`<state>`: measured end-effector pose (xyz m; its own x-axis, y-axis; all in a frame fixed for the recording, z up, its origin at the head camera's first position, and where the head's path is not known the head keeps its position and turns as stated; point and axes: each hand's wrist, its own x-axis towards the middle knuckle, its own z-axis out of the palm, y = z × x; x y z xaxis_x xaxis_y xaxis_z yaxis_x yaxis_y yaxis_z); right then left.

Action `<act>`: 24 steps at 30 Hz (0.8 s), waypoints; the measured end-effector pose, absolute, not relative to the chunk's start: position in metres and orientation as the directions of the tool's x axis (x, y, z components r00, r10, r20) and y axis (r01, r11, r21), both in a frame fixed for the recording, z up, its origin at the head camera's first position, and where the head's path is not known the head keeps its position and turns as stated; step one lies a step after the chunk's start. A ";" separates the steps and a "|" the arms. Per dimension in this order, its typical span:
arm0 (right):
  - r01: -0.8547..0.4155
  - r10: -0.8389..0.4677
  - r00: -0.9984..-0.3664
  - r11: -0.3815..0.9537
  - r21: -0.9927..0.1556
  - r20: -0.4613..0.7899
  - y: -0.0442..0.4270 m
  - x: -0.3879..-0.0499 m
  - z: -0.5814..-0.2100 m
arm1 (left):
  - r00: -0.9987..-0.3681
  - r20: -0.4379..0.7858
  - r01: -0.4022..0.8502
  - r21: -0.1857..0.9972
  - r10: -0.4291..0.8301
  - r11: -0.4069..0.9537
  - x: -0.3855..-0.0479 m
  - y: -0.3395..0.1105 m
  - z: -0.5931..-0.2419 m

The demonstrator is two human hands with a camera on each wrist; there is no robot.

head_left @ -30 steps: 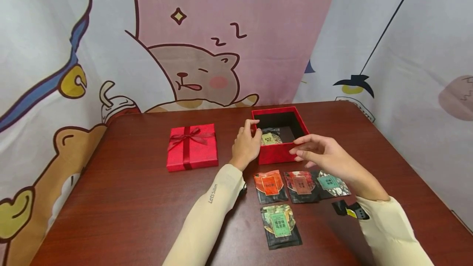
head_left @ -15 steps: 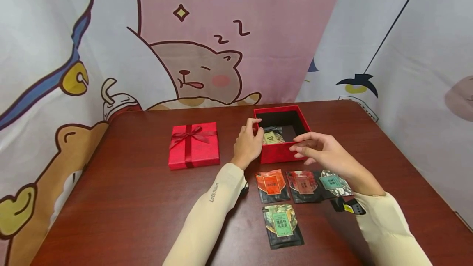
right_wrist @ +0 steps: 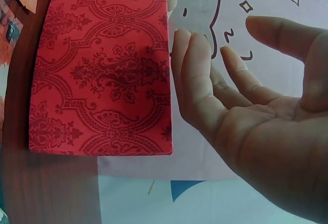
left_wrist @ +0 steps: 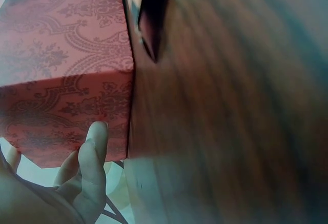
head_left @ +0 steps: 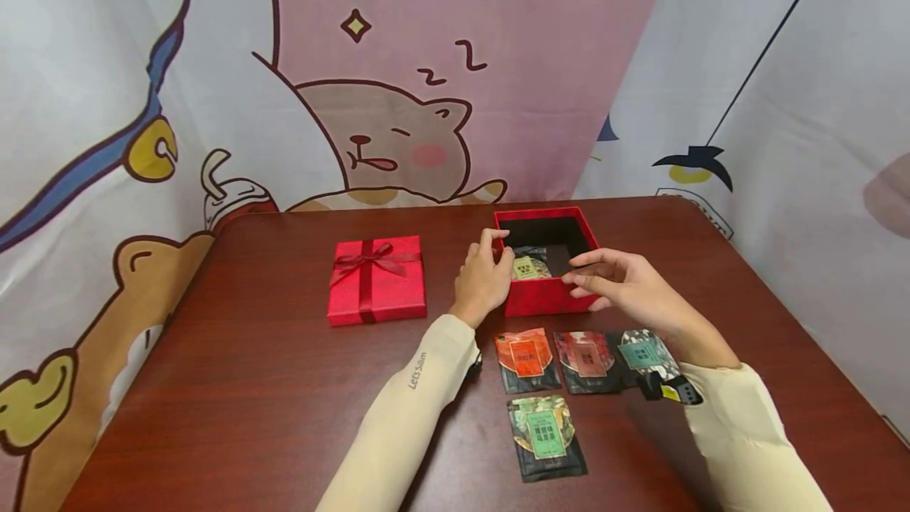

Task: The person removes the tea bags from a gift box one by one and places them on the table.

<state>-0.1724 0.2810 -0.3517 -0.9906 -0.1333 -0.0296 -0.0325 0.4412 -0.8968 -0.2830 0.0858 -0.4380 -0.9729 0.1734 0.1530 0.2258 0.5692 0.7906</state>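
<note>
A red patterned gift box [head_left: 542,299] stands without its lid, its dark inside facing up. One packet with a pale yellow-green label [head_left: 529,267] lies inside at the left. My left hand [head_left: 485,275] touches the box's left side near the rim; in the left wrist view its fingers [left_wrist: 94,167] lie loosely along the patterned wall. Over the front right corner hovers my right hand [head_left: 629,287], fingers loosely bent. Nothing shows between those fingers in the right wrist view. Before the box lie an orange packet [head_left: 528,358], a red one [head_left: 587,359] and a teal-labelled one [head_left: 643,352].
Nearer to me lies a packet with a green label [head_left: 546,437]. The red lid [head_left: 377,279], tied with a dark red ribbon bow, sits to the left of the box. A cartoon-printed cloth [head_left: 554,62] hangs behind the brown table [head_left: 270,385].
The whole scene has shifted slightly rightward in the head view. Both hands keep nearly the same places at the box, and the packets and lid stay put on the table.
</note>
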 end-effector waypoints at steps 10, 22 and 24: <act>-0.059 -0.142 -0.990 0.428 -0.902 -0.002 0.284 -0.176 -0.352 | -0.973 0.156 0.226 0.787 0.170 0.573 -0.283 0.087 -0.438; -0.043 -0.101 -0.995 0.446 -0.894 -0.002 0.285 -0.177 -0.349 | -0.972 0.159 0.231 0.787 0.174 0.572 -0.282 0.086 -0.437; -0.041 -0.088 -0.996 0.452 -0.891 0.001 0.286 -0.178 -0.350 | -0.971 0.158 0.234 0.788 0.179 0.569 -0.283 0.086 -0.438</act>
